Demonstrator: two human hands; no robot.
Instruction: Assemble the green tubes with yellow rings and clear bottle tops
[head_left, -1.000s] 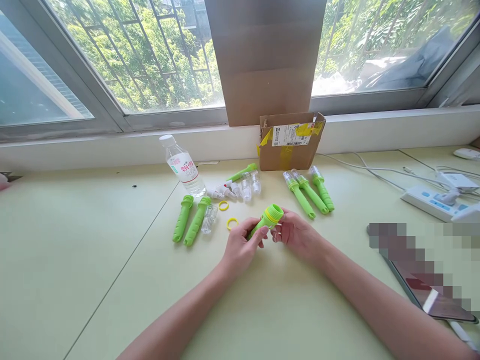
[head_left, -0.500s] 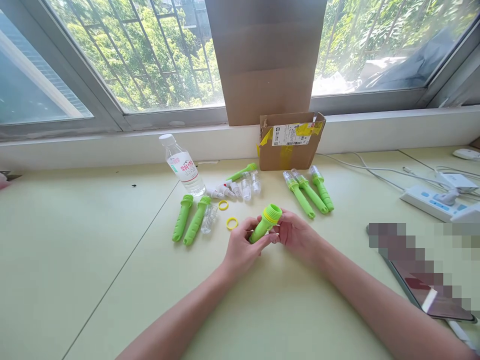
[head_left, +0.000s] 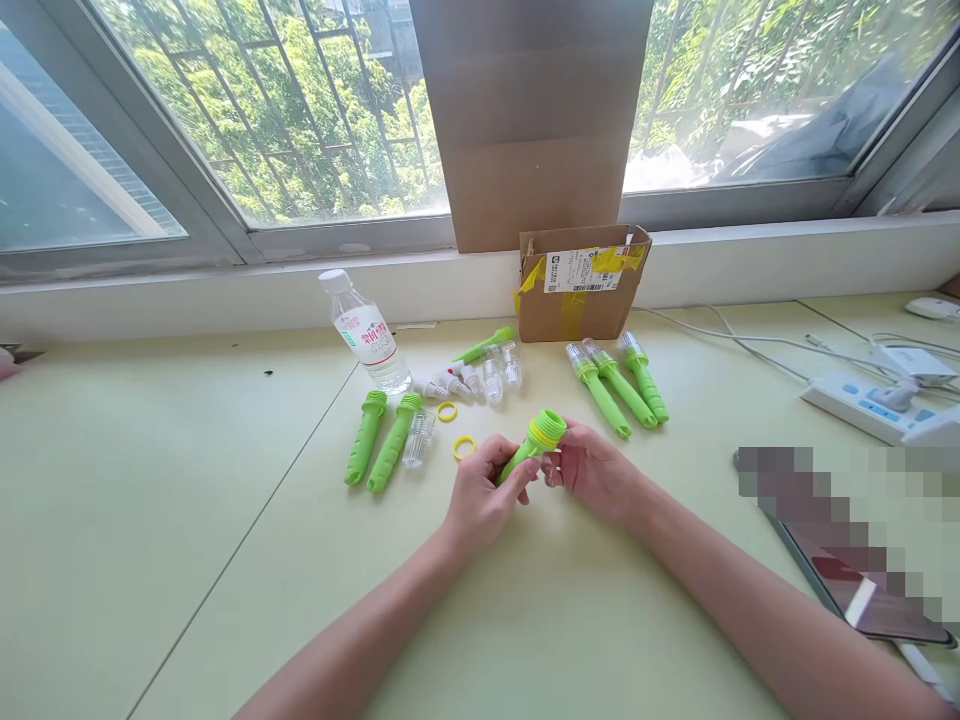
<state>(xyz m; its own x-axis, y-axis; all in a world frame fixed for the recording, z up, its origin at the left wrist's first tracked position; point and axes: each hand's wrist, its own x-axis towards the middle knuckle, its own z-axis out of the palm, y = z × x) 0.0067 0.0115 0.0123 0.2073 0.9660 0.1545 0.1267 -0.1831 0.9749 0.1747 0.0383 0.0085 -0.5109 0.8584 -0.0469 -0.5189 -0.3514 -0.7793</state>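
A green flashlight body (head_left: 547, 430) with a threaded, open top and a yellow ring below the thread tilts up to the right. My left hand (head_left: 480, 497) is wrapped round its lower part, thumb along the near side. Curled fingers of my right hand (head_left: 598, 470) meet the threaded end from the right; the exact contact is partly hidden. Just beyond my left hand lie a yellow ring (head_left: 464, 448) and another yellow ring (head_left: 447, 411). Two green flashlight bodies (head_left: 394, 443) and a clear ribbed cap (head_left: 418, 440) rest to the left.
Behind are white cone-shaped parts (head_left: 453, 383), clear caps (head_left: 493, 381) and another green body (head_left: 484, 346). A water bottle (head_left: 369, 335) and cardboard box (head_left: 577, 315) stand farther back. At right lie capped green flashlights (head_left: 618, 385), a phone (head_left: 832, 570) and a power strip (head_left: 855, 403).
My left thumb has shifted along the green flashlight body, and my right fingertips have drawn slightly apart from it. The flashlight body stays in nearly the same spot.
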